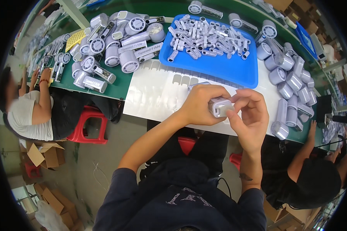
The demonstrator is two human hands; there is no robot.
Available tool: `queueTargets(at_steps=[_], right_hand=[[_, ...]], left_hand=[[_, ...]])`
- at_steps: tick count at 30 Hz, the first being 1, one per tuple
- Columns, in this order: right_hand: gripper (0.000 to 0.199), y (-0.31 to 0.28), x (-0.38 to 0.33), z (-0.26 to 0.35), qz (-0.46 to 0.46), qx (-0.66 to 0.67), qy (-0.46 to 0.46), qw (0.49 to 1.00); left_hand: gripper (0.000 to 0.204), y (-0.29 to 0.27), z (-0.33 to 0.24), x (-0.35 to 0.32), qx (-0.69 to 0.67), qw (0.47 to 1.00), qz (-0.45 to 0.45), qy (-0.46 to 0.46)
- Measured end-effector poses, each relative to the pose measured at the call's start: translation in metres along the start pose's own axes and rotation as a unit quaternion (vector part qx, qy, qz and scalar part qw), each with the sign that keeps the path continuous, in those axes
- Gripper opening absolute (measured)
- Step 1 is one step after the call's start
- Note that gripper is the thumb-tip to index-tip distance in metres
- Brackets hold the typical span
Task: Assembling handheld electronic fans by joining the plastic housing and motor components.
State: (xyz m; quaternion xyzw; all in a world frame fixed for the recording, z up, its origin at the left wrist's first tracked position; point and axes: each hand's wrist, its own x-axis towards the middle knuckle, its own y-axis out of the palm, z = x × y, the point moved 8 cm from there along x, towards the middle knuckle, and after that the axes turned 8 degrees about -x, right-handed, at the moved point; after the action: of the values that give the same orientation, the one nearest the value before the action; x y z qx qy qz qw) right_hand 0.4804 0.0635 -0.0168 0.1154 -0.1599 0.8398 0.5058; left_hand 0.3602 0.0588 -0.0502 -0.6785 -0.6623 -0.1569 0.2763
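My left hand [202, 103] is wrapped around a pale grey handheld fan; the squared end of its handle [216, 109], with a small slot in it, faces me. The rest of the fan is mostly hidden behind my fingers. My right hand [253, 115] is close beside it, fingers bent, with the thumb tip against a small translucent film piece [228, 109] at the handle's end. Under my hands lies a white sheet [154, 92] with rows of rounded cut-out shapes. A blue tray [216, 72] full of small pale grey parts [208, 36] stands beyond.
Heaped fans [112, 42] cover the green table at left, some with open handles. More fans [291, 77] are piled at right. A person [34, 111] works at left, another [316, 173] at right. A red stool [89, 125] and cardboard boxes [48, 154] stand on the floor.
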Motion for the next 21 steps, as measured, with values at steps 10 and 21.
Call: queueTargets(at_steps=[10, 21], right_hand=[[0.045, 0.0011, 0.0001, 0.0011, -0.002, -0.007, -0.007, 1.0], [0.046, 0.0007, 0.0016, -0.0003, 0.002, 0.001, -0.002, 1.0]], left_hand=[[0.029, -0.0009, -0.0001, -0.0001, -0.014, 1.0, -0.006, 0.0], [0.029, -0.0014, 0.0001, 0.0004, -0.015, 1.0, -0.005, -0.002]])
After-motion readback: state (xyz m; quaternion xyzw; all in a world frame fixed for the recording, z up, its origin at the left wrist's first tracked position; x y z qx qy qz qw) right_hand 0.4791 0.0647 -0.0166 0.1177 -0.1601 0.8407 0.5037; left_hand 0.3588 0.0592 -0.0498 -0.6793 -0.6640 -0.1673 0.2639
